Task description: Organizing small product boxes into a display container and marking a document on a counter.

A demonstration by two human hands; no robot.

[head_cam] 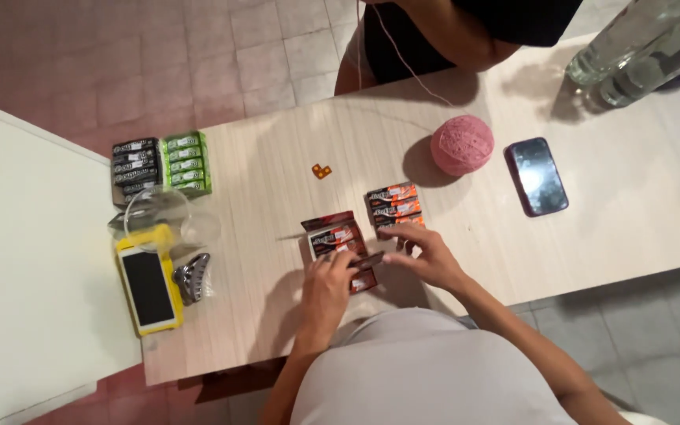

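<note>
While we lean over table [277,338], our left hand [330,285] rests on open red box [338,244], fingers curled, pressing it flat so it stays put. Our right hand [426,253] pinches small dark pack [367,260] just above box, other fingers loose. Box sits near table edge, close to us for easy reach. Just past it, orange packs [393,203] lie in neat pile. Farther off: pink yarn ball [462,145], dark phone [537,176]. Far left: green and black gum packs [160,161].
</note>
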